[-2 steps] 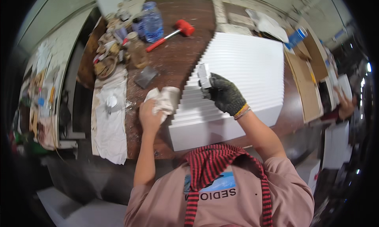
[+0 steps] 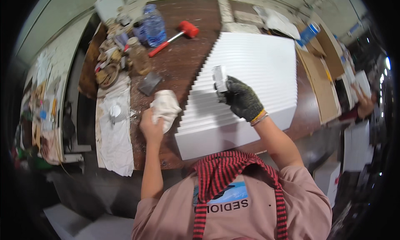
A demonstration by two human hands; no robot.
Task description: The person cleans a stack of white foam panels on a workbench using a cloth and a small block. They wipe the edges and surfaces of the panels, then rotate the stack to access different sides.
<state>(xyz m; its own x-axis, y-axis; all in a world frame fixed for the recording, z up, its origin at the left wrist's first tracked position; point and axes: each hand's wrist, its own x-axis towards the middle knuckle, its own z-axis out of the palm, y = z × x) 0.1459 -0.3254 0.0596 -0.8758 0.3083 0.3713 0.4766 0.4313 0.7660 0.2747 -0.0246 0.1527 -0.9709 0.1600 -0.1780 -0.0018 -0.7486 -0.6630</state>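
My bare left hand is closed around a crumpled cream cloth, held beside the left edge of a stack of white panels. The panels lie one on another with their edges stepped like a fan. Over the stack, my right hand, in a dark knitted glove with a yellow cuff, grips a small whitish rectangular block. The block's lower part is hidden by the gloved fingers. A dark grey square plate rests on the brown table just beyond the cloth.
Toward the back lie a red mallet and a large clear bottle. A brownish jar and several cluttered items stand at left, above a white paper sheet. Cardboard and a blue can are right. Another person's hand shows far right.
My left hand has drawn the cloth slightly left, away from the panel edges, and the cloth's shape has changed. My right hand has shifted a little rightward with the block.
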